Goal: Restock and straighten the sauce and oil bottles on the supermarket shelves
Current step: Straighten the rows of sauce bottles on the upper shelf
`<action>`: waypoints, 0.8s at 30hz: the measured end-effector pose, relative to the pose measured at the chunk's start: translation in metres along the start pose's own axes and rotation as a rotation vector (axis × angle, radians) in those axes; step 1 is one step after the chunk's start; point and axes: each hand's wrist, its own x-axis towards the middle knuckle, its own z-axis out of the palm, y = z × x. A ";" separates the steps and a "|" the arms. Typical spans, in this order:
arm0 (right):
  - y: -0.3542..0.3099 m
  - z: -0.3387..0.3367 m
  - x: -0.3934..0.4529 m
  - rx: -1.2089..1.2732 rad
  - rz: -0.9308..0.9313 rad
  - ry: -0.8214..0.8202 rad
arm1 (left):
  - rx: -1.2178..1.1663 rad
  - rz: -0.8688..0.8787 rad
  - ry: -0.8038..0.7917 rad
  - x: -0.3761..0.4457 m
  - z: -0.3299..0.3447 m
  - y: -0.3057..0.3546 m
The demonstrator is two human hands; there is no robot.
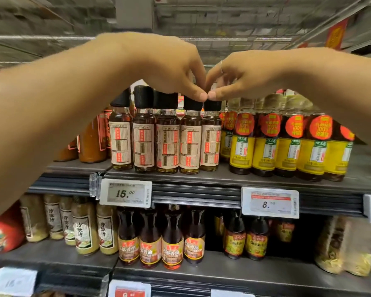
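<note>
Over the upper shelf (pixel 201 181), both hands meet above the black-capped oil bottles (pixel 167 142).
Left hand (pixel 167 65) and right hand (pixel 242 76) arch downward — curled fingertips touching the caps; whether they grip is unclear. Yellow-labelled bottles (pixel 287 153) stand right.

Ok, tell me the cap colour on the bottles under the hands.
Black caps on the cream-labelled bottles, clearest in the head view.

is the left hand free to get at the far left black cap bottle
Probably yes. The left hand is already above that row, and the leftmost bottle stands at the shelf's front with nothing over its cap.
</note>
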 end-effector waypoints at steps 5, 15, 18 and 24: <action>0.006 0.005 0.004 0.029 0.011 0.046 | -0.117 0.023 -0.013 -0.002 0.000 -0.006; 0.013 0.004 -0.004 0.145 -0.046 -0.013 | -0.239 0.004 0.025 -0.009 0.012 -0.011; 0.014 0.007 -0.005 0.153 -0.039 0.011 | -0.210 -0.043 0.064 -0.007 0.021 -0.013; 0.008 0.010 -0.001 0.112 -0.008 0.069 | -0.336 -0.007 -0.004 -0.007 0.021 -0.020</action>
